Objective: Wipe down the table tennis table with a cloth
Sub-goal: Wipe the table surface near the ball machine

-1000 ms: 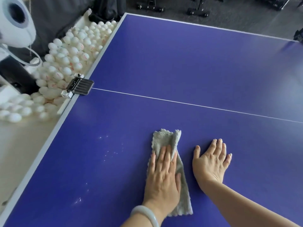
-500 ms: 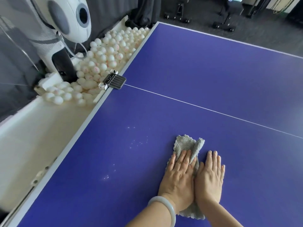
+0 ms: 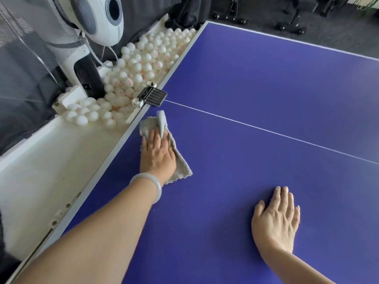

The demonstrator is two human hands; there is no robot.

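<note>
The grey cloth [image 3: 181, 163] is lying on the blue table [image 3: 266, 78] close to its left edge, just short of the black net clamp [image 3: 152, 96] and the white centre line [image 3: 266, 130]. Its long axis is running diagonally: the far end is pointing up toward the clamp, while the near corner is pointing back and to the right, away from the edge. At the far end a fold of the cloth is standing up in a small ridge.

The left hand [image 3: 158, 154] is pressing palm-down on the middle of the cloth. Its grip is lying flat, with the fingers straight, held close together and aiming toward the clamp, pinching nothing. A pale bangle [image 3: 150, 184] is sitting on that wrist.

The right hand [image 3: 276, 218] is resting palm-down on bare table, well apart from the cloth and nearer the person. Its grip is likewise flat, with the fingers straight and side by side and the thumb angling out to the left.

Beside the table's left edge, white balls [image 3: 143, 58] are filling a white tray [image 3: 41, 160], and a white ball machine [image 3: 98, 17] is standing over them.
</note>
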